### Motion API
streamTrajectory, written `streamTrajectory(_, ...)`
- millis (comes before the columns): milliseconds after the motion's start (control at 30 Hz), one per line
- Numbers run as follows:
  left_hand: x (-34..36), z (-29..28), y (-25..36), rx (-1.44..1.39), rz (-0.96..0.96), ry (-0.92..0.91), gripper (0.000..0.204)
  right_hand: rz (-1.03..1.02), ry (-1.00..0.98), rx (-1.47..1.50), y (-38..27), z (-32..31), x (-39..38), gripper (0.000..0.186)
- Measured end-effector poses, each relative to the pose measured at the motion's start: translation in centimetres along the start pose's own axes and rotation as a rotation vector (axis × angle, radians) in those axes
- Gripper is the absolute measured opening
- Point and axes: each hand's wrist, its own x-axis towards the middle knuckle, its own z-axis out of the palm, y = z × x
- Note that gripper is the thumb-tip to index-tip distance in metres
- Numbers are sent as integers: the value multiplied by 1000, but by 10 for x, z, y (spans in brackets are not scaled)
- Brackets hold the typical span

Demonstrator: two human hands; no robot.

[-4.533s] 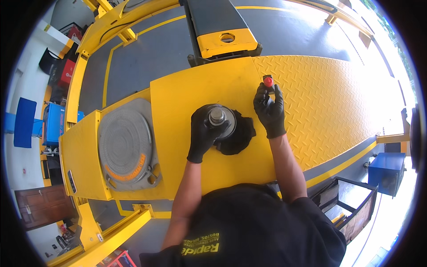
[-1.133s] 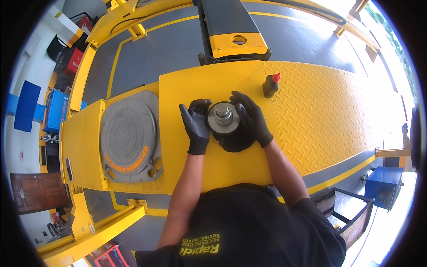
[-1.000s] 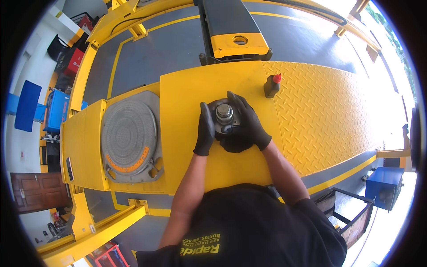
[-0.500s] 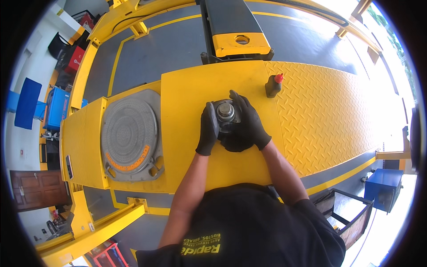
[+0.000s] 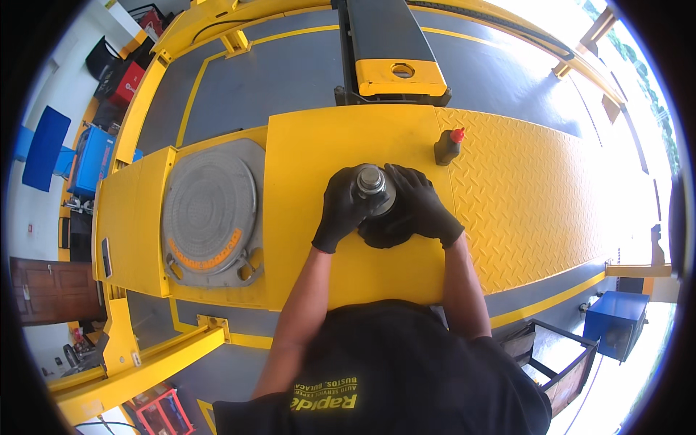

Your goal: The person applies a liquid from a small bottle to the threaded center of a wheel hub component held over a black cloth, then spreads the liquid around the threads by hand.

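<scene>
A metal part with a round silver stud-like top [image 5: 371,179] and a wider grey body stands on the yellow platform [image 5: 304,145]; its exact kind is hard to tell. My left hand [image 5: 339,206], in a black glove, is closed around its left side, the fingers curled near the silver top. From the right, my right hand [image 5: 424,206], also gloved in black, presses against the body with bent fingers. The part's lower end is hidden between my hands. Below it shows a black shape [image 5: 384,235] that I cannot make out.
A small dark bottle with a red cap [image 5: 448,147] stands right of my hands, near the diamond-plate section [image 5: 529,196]. To the left is a grey round turntable plate [image 5: 210,210]. A black and yellow lift unit [image 5: 399,69] sits beyond. A metal-framed cart [image 5: 558,362] is at lower right.
My left fingers have closed further round the part, and my right hand has turned, its fingers now bent against the side. The whole view has shifted slightly.
</scene>
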Motion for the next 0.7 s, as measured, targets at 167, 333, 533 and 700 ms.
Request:
streamTrajectory(167,-2,6,13,38,92,179,50,183,182,0,-6,17,13,108)
streamTrajectory(333,-6,13,-4,-242,17,222,50,49,218,130,2,8,14,113)
streamTrajectory(533,6,20,11,72,22,42,54,-76,98,83,3,2,10,119)
streamTrajectory(700,8,17,-6,-68,191,8,64,-80,115,288,6,-1,8,121)
